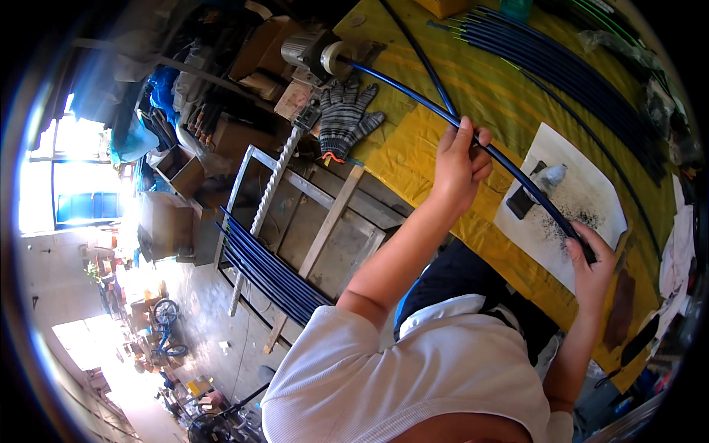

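Note:
A long glossy dark blue rod (413, 94) slants across the table, its far end at the round pale head of a small electric motor (306, 53). My left hand (461, 161) pinches it near the middle. Around its thick dark near end, my right hand (593, 264) is closed. Below that part of the rod lies a white paper sheet (602, 188) sprinkled with dark specks. On the sheet sit a small dark block (520, 203) and a crumpled pale blue-white lump (550, 177). Another dark rod (421, 55) reaches from the far edge to beside my left hand.
Yellow sheeting covers the table (413, 159). A bundle of dark rods (546, 66) lies at the far right. A grey striped glove (343, 122) rests by the motor. Left of the table, more blue rods (269, 273) lie across a metal frame (306, 188). Cardboard boxes (170, 225) stand beyond.

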Demonstrator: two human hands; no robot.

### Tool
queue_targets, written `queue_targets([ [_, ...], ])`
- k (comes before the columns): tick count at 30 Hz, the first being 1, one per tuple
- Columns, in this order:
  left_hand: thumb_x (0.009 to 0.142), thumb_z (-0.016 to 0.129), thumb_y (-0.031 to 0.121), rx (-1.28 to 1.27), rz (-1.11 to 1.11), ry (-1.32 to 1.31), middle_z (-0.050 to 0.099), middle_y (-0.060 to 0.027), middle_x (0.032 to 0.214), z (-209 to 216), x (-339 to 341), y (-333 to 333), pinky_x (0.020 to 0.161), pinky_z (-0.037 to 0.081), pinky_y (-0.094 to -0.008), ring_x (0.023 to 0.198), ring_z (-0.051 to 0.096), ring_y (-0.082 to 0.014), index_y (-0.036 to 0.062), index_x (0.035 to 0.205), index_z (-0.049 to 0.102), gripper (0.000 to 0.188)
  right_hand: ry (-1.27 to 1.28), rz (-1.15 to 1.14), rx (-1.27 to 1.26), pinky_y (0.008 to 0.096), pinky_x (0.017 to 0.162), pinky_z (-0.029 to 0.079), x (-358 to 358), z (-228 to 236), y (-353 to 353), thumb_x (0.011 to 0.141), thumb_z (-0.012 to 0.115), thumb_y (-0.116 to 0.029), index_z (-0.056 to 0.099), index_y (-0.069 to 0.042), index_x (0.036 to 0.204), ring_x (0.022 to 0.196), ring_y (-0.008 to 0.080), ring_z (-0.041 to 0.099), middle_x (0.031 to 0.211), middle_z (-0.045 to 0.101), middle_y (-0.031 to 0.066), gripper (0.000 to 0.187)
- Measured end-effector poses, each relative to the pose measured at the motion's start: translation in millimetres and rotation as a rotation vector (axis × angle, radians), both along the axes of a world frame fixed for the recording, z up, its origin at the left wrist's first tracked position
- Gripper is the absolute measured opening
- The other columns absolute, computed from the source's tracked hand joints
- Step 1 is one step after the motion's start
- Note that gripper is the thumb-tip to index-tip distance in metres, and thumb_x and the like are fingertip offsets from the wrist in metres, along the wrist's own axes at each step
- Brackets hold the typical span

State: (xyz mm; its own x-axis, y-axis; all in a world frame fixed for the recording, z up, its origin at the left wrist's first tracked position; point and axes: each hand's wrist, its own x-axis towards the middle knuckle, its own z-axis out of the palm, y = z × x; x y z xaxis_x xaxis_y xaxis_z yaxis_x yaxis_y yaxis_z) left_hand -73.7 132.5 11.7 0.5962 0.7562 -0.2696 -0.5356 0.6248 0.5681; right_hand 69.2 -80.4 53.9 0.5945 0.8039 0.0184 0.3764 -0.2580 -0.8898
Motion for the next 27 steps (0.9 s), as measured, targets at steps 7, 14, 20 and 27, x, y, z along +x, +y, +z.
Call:
queue_targets([
  [7, 0.094, 0.049, 0.026, 0.023, 0.123, 0.108, 0.047, 0.0022, 0.072, 3.8, 7.0, 20.0, 0.038, 0.019, -0.0193, 0.043, 0.025, -0.0043, 0.0147, 0.084, 0.046, 0.015, -0.021, -0.060, 0.027, 0.0206, 0.063, 0.043, 7.6, -0.2, 16.6, 0.083, 0.063, -0.005, 0.063, 0.002, 0.099, 0.070, 0.0075, 0.052, 0.086, 0.063, 0.0037, 0.017],
  [14, 0.097, 0.040, 0.018, 0.000, -0.019, -0.052, 0.051, -0.0056, 0.085, -12.2, 6.0, 65.0, 0.038, 0.023, -0.0193, 0.047, 0.029, -0.0060, 0.0029, 0.091, 0.044, 0.017, -0.270, -0.254, 0.224, 0.0241, 0.079, 0.040, 34.8, 3.8, -18.0, 0.092, 0.052, -0.016, 0.057, -0.001, 0.106, 0.088, 0.0130, 0.051, 0.100, 0.057, 0.0064, 0.022],
  [20, 0.094, 0.048, 0.015, -0.063, -0.108, -0.050, 0.056, -0.0044, 0.086, -28.9, 3.4, 56.0, 0.039, 0.023, -0.0201, 0.047, 0.030, -0.0065, 0.0055, 0.092, 0.048, 0.010, -0.183, -0.500, 0.130, 0.0248, 0.084, 0.041, 47.3, -16.9, -99.5, 0.094, 0.050, -0.014, 0.057, 0.001, 0.105, 0.093, 0.0135, 0.055, 0.099, 0.059, 0.0066, 0.020],
  [27, 0.092, 0.053, 0.017, -0.002, -0.190, -0.039, 0.061, -0.0073, 0.097, -38.3, 1.6, 54.0, 0.039, 0.025, -0.0191, 0.047, 0.030, -0.0054, 0.0022, 0.097, 0.054, 0.016, -0.377, -0.614, -0.041, 0.0248, 0.071, 0.043, 62.4, -46.6, -170.5, 0.087, 0.056, -0.009, 0.061, -0.002, 0.094, 0.082, 0.0144, 0.057, 0.088, 0.062, 0.0068, 0.011],
])
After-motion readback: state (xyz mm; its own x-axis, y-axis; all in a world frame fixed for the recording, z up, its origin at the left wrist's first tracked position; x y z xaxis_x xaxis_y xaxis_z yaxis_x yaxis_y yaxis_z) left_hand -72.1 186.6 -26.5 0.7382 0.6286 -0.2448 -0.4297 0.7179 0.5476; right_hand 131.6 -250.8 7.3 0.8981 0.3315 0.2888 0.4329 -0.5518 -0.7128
